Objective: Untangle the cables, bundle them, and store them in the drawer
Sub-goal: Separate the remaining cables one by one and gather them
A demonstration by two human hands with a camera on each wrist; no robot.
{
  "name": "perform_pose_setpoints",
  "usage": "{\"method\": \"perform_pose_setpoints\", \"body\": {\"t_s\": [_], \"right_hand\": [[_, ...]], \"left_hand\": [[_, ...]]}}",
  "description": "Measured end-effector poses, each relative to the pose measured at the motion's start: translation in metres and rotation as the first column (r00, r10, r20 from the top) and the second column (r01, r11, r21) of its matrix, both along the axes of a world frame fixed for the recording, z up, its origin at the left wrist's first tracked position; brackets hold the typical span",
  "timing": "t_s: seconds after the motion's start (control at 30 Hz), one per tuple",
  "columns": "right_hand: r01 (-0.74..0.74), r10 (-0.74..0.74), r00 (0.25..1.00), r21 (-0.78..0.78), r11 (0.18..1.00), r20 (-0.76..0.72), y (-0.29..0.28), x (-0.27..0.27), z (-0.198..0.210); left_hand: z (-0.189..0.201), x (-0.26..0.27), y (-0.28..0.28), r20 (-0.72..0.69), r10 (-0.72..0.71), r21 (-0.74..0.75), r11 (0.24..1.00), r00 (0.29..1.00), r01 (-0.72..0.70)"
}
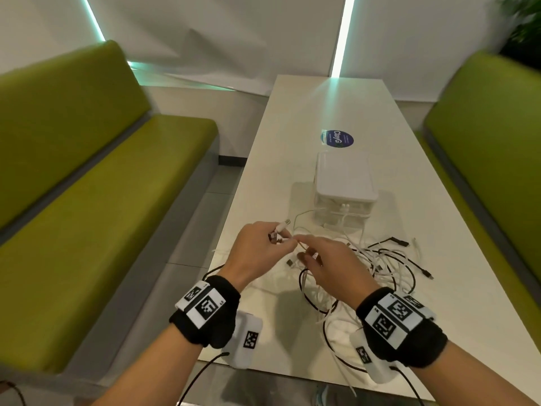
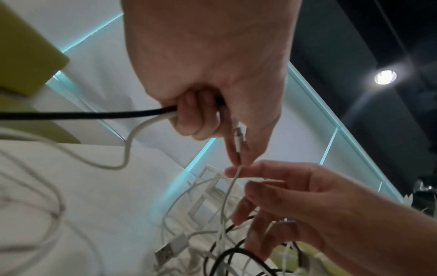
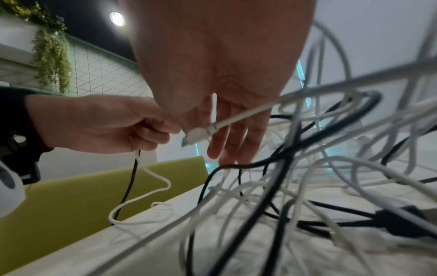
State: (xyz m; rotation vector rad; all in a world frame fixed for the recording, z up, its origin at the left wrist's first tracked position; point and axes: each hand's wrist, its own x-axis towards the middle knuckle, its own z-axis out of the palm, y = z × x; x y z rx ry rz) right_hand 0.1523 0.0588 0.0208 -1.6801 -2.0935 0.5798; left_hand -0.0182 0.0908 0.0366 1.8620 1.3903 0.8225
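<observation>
A tangle of white and black cables (image 1: 377, 265) lies on the white table (image 1: 322, 112), just in front of a small white drawer box (image 1: 345, 183). My left hand (image 1: 281, 238) is raised over the tangle's left side. Its curled fingers grip a black cable (image 2: 94, 114) and a white cable (image 2: 132, 138), and thumb and forefinger pinch a white plug (image 2: 238, 140). My right hand (image 1: 301, 244) meets it fingertip to fingertip and pinches the thin white cable (image 2: 228, 194) just below that plug. A white USB plug (image 3: 196, 136) crosses the right fingers.
Green benches stand on the left (image 1: 102, 171) and on the right (image 1: 483, 142) of the table. A blue round sticker (image 1: 336, 138) lies beyond the drawer box. Loose black plug ends (image 1: 401, 241) stick out at the tangle's right. The table's left edge (image 1: 231, 230) is near my left hand.
</observation>
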Motion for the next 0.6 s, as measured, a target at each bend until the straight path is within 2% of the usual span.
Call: {"method": "perform_pose_setpoints", "body": {"t_s": [0.1,0.2,0.33,0.47,0.6], "right_hand": [[0.035,-0.031,0.995,0.043,0.998,-0.091,0.0,-0.004,0.001],[0.09,-0.075,0.98,0.07,0.994,-0.187,-0.001,-0.005,0.003],[0.112,-0.08,0.941,0.08,0.991,-0.33,-0.004,-0.009,0.007],[0.091,-0.099,0.873,-0.04,0.995,-0.477,-0.009,-0.017,0.011],[0.055,-0.055,0.897,-0.012,0.998,-0.439,-0.01,-0.029,0.013]], "left_hand": [[-0.001,0.004,-0.005,0.198,-0.003,0.001,1.0,0.98,0.003],[-0.008,0.008,-0.007,0.371,0.015,-0.022,1.0,0.928,-0.007],[-0.005,0.013,-0.009,0.486,0.041,-0.075,0.997,0.873,-0.006],[-0.003,0.02,-0.013,0.557,0.104,-0.135,0.99,0.824,-0.034],[-0.001,0.027,-0.02,0.594,0.117,-0.137,0.99,0.796,-0.044]]}}
